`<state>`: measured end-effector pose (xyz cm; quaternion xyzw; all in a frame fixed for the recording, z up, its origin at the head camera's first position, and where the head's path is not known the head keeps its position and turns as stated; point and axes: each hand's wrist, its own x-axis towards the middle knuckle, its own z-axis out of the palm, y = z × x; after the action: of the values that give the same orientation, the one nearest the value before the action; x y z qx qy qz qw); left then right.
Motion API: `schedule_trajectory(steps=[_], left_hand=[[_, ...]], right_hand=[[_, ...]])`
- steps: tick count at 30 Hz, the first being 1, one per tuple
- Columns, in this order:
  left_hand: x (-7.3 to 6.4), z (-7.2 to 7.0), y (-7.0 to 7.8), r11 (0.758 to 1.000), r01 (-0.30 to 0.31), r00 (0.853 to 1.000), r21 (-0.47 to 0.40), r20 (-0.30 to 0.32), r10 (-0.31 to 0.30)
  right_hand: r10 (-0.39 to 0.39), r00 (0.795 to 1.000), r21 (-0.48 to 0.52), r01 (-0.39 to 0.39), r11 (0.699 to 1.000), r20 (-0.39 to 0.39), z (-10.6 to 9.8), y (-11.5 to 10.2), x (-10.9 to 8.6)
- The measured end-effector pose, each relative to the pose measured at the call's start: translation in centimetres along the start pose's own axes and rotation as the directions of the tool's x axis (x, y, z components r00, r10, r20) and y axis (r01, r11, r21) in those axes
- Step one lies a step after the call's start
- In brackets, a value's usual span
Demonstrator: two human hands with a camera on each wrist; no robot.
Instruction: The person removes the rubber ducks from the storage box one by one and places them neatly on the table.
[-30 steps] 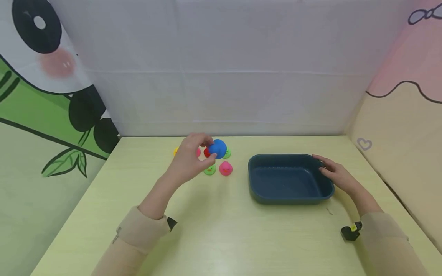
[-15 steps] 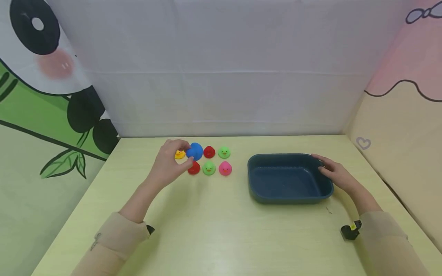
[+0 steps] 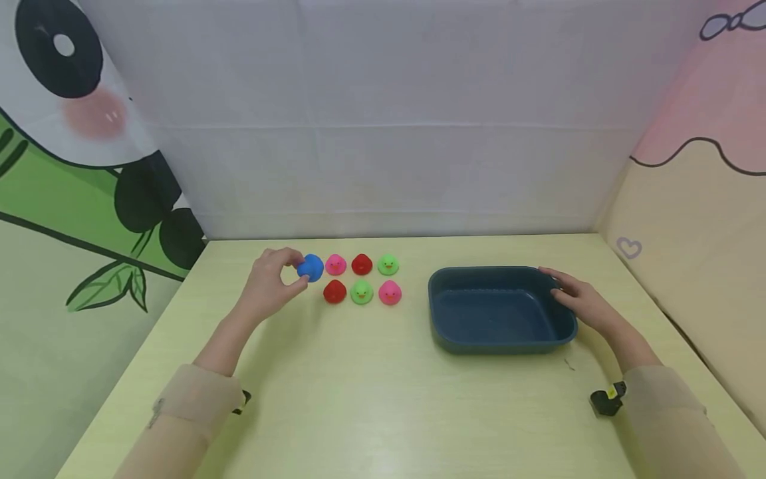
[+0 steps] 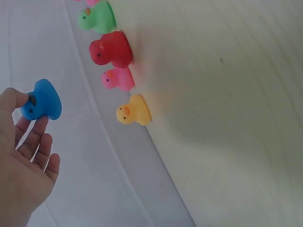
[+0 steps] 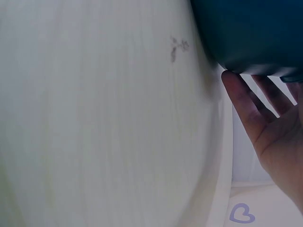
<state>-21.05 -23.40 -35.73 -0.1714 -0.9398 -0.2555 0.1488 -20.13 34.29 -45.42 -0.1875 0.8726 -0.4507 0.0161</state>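
My left hand (image 3: 269, 283) pinches a blue rubber duck (image 3: 310, 267) between thumb and fingertips, held above the table. In the left wrist view a yellow rubber duck (image 4: 135, 111) stands on the table; in the head view the hand and blue duck hide it. To the right, in the back row, are a pink duck (image 3: 336, 265), a red duck (image 3: 362, 264) and a green duck (image 3: 388, 264). In front of them sit a red duck (image 3: 334, 291), a green duck (image 3: 362, 291) and a pink duck (image 3: 390, 293). My right hand (image 3: 583, 306) rests against the right rim of a dark blue basin (image 3: 503, 347).
The pale wooden table (image 3: 383, 412) ends at a white cloth backdrop (image 3: 383, 166). Printed panels flank it, a green one (image 3: 90, 253) on the left and a pink and cream one (image 3: 700, 219) on the right. The basin's inside shows nothing lying in it.
My left hand has moved left and lowered with the blue duck, from over the right part of the duck rows to their left end. The right hand and basin stay put.
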Motion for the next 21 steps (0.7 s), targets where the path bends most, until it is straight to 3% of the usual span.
schedule_trajectory(steps=[8,17,21], left_hand=[[0.3,0.7,-2.8,0.995,0.088,0.988,0.042,0.122,-0.092],[0.5,1.5,-4.2,0.99,0.125,0.969,0.067,0.207,-0.136],[0.7,2.1,-4.9,0.984,0.154,0.953,0.087,0.251,-0.171]], right_hand=[[0.002,1.0,-0.003,-0.002,1.0,-0.001,0.0,0.1,0.1],[-0.001,1.0,-0.02,0.001,1.0,-0.013,0.0,0.5,0.3],[0.0,1.0,-0.007,0.0,1.0,-0.014,0.1,0.6,0.2]])
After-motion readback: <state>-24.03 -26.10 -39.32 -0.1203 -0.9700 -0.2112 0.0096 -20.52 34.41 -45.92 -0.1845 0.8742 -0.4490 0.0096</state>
